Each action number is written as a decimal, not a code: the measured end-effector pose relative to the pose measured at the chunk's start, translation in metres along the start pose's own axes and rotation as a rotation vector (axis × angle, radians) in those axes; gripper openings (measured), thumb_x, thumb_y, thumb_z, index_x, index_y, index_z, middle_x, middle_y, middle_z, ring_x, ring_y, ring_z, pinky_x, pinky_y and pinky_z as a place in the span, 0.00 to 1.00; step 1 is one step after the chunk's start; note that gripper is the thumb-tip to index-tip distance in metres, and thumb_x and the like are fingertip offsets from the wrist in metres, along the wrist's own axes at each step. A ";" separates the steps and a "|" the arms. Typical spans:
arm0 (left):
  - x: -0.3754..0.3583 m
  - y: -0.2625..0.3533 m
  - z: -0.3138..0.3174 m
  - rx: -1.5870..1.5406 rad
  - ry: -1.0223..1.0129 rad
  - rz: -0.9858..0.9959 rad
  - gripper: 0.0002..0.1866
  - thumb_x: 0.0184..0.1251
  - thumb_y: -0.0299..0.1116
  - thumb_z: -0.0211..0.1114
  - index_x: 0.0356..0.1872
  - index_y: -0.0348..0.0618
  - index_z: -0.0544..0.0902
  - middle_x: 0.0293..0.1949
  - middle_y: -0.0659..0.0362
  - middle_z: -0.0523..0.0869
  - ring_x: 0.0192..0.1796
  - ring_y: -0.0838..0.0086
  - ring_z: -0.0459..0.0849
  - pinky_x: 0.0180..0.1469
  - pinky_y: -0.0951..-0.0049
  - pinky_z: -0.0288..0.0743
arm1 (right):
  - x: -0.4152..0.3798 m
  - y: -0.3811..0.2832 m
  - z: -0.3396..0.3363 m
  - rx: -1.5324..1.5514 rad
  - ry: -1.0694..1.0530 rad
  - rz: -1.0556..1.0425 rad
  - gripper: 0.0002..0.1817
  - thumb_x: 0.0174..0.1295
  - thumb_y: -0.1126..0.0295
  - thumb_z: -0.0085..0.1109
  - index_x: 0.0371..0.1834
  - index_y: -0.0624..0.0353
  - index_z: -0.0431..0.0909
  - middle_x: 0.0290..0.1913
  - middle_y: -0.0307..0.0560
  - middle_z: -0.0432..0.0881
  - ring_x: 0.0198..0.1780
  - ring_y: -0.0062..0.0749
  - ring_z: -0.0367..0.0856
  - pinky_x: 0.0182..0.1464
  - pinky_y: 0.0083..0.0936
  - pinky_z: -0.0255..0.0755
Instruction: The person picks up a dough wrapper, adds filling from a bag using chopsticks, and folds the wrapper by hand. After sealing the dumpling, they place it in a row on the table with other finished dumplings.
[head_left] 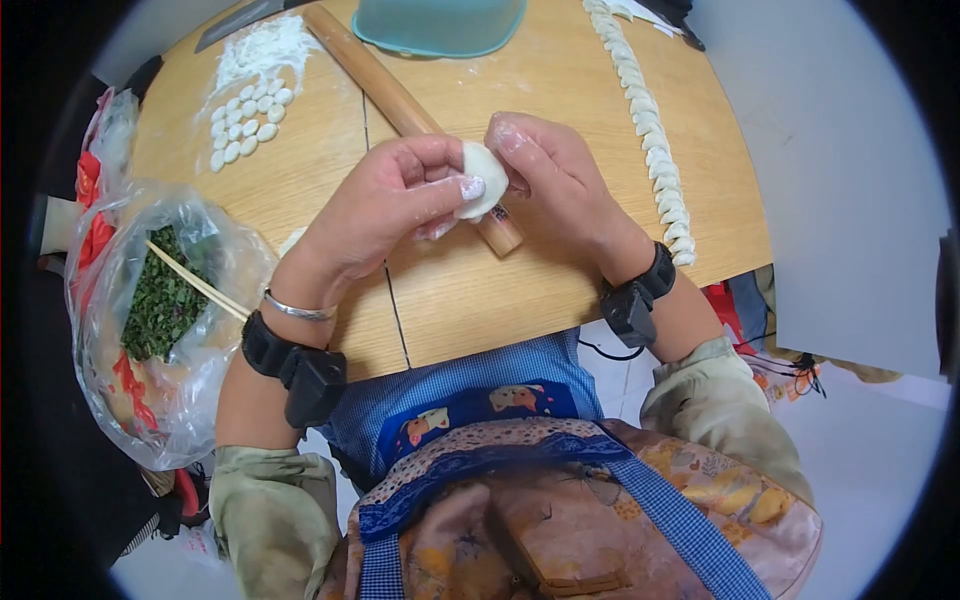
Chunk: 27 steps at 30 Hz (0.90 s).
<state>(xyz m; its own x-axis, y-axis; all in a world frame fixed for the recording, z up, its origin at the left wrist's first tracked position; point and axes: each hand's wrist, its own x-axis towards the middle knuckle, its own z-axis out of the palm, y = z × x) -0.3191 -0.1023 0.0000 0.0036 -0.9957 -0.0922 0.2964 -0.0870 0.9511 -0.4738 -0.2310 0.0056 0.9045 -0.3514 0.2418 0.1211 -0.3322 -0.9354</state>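
Near the middle of the table my left hand (400, 195) pinches a white piece of dough (484, 181) between thumb and fingers. My right hand (555, 180) is at the dough's right edge, its fingers curled and partly hidden, so whether it grips the dough is unclear. Beneath my hands a wooden rolling pin (375, 75) lies diagonally across the table. Several small dough pieces (248, 122) sit at the upper left beside scattered flour (262, 50). Along the right side runs a long row of folded dumplings (655, 150).
A plastic bag (235, 240) at the left holds chopped greens (165, 300) and chopsticks (195, 278). At the table's far edge stands a teal container (440, 25). A knife blade (238, 24) lies at the back left of the wooden table (560, 290).
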 end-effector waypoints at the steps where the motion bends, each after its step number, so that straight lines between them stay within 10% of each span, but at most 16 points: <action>1: 0.000 -0.001 -0.001 0.027 -0.018 -0.048 0.14 0.67 0.36 0.64 0.49 0.38 0.80 0.31 0.67 0.81 0.25 0.89 0.69 0.25 0.88 0.61 | 0.000 0.000 0.001 0.072 -0.022 0.049 0.19 0.75 0.59 0.42 0.26 0.58 0.69 0.25 0.31 0.64 0.29 0.15 0.61 0.31 0.16 0.57; 27: 0.000 -0.001 -0.002 0.000 -0.003 -0.055 0.12 0.66 0.35 0.65 0.45 0.38 0.80 0.30 0.66 0.80 0.24 0.90 0.69 0.24 0.89 0.60 | 0.000 0.006 0.000 -0.050 -0.024 -0.027 0.17 0.73 0.60 0.48 0.29 0.60 0.71 0.23 0.34 0.70 0.27 0.14 0.69 0.29 0.17 0.66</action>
<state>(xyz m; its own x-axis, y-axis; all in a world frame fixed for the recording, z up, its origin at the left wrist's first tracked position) -0.3171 -0.1017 -0.0015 -0.0154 -0.9896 -0.1432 0.2965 -0.1413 0.9445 -0.4727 -0.2329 0.0003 0.9106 -0.3213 0.2597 0.1250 -0.3849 -0.9145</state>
